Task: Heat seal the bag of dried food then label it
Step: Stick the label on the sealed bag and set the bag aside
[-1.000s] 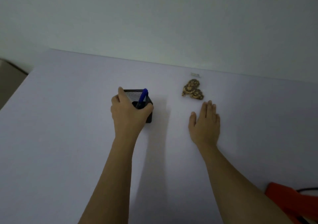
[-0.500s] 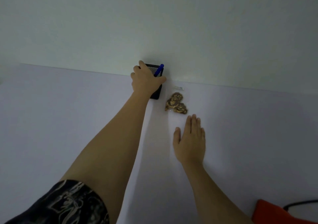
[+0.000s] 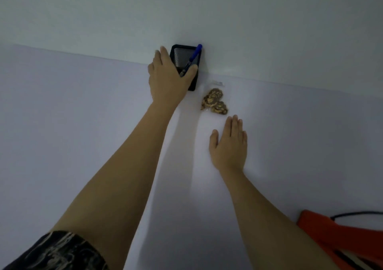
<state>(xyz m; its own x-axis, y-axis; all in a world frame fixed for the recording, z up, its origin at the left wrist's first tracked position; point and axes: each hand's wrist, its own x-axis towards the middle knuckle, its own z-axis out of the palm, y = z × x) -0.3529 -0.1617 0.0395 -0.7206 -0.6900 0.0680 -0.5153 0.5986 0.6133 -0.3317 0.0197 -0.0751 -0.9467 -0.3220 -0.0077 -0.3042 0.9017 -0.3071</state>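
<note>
A small clear bag of brown dried food lies flat on the white table near the back wall. My left hand is stretched far forward and grips a black mesh pen holder that stands against the wall. A blue pen leans in the holder. My right hand lies flat on the table, palm down, fingers together, just in front of the bag and not touching it.
An orange heat sealer with a black cable sits at the bottom right corner. The pale wall rises straight behind the table's far edge.
My left hand has pushed the pen holder from the middle of the table back to the wall. The right hand has stayed flat in front of the bag.
</note>
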